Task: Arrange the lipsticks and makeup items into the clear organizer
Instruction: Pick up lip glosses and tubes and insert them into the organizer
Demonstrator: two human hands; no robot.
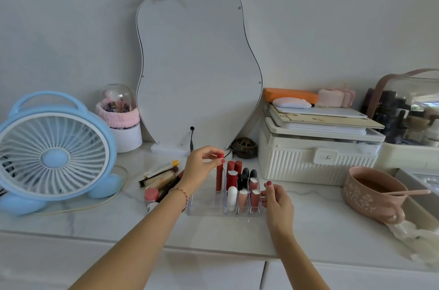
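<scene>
Clear organizer (206, 206) on the marble top, right slots filled with upright lipsticks (242, 185), left part bare. Right hand (276, 201) against its right wall, fingers loosely curled, gripping nothing. Left hand (202, 166) pinching the cap of a red tube (219, 175) between thumb and fingertips, tube upright in a back slot. More makeup (161, 178) heaped just left. Farther back: fan (54, 156), mirror (197, 71), white box (316, 156).

Soft even daylight, faint shadows, wide-angle warp at edges.
</scene>
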